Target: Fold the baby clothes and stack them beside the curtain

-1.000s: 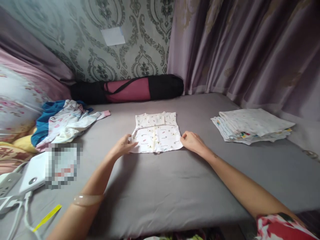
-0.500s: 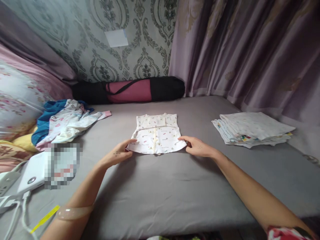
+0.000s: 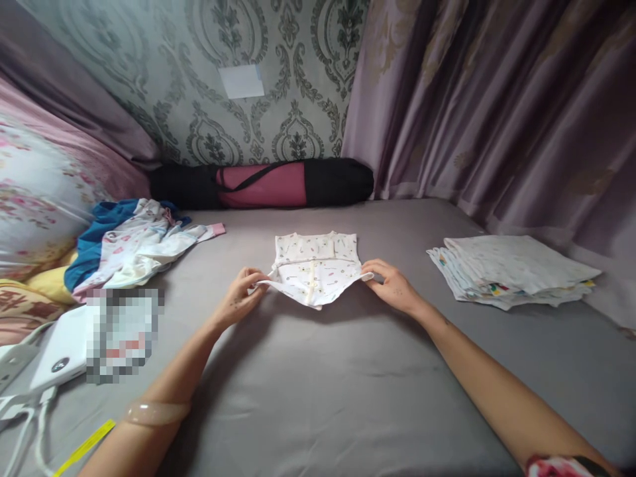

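Near L: yellow strip (image 3: pixel 85 448), then white device (image 3: pixel 64 350) w/ cables (image 3: pixel 42 427), all on the gray sheet (image 3: pixel 377 397). Ctr: small printed shirt (image 3: pixel 312 275), far part folded & lying flat, near hem lifted at 2 corners, middle sagging. Our left hand (image 3: pixel 242 298) pinches the left hem corner; our right hand (image 3: pixel 395 288) pinches the right one. Risk, we'd say: uneven lift or 1 slipped pinch skews the hem; pulling nearward could drag the far folds open, since nothing pins them. Fabric looks thin, so creasing's likely. R: cloth stack (image 3: pixel 517 265), edges uneven, well apart from us. L: loose clothes (image 3: pixel 149 238) heaped by floral cushion (image 3: pixel 34 199). Far: long black-and-pink bag (image 3: pixel 278 185) by patterned wall (image 3: pixel 298 40); only container we spot, looks closed, contents n/a, can't tell.
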`<state>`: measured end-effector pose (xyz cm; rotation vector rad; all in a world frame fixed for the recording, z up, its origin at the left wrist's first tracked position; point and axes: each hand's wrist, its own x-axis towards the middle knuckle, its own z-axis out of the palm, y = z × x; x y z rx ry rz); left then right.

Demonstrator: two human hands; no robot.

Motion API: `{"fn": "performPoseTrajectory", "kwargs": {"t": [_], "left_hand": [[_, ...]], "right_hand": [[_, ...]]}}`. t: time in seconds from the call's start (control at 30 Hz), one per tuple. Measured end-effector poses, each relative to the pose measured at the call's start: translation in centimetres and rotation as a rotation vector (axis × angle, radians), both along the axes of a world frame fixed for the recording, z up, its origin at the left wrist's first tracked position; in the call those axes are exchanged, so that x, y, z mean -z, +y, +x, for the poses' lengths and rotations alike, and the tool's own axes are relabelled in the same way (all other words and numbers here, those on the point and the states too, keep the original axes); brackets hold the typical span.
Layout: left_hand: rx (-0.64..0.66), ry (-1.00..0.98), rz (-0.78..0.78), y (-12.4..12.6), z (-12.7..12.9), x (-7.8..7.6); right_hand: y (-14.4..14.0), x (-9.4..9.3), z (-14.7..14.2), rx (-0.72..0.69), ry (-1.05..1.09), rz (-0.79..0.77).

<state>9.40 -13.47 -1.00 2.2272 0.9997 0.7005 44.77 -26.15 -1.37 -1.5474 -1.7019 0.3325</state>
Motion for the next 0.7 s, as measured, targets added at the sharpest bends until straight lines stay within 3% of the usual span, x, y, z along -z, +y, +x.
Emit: {"fn": "performPoseTrajectory", "kwargs": {"t": [0.17,0.37,0.57,0.7], "left_hand": [[-0.109,-0.185,-0.059,1.0,1.9,-0.6],[-0.233,-0.425,-0.234,2.8,4.5,-0.7],[-0.205,-0.591,-0.164,4.8,6.6,-0.4],[-0.261,-0.56,-0.147,6.1,7.9,0.7]], "right_hand": [[1.7,-0.2,-0.3,0.122,0.136,-0.087],[4.7,0.5,-0.6,0.168,0.32,-0.019],[7.0,0.5,-0.7,0.307,0.274,0.019],[8.4,0.7,-0.9,0.428,0.195,0.025]]}}
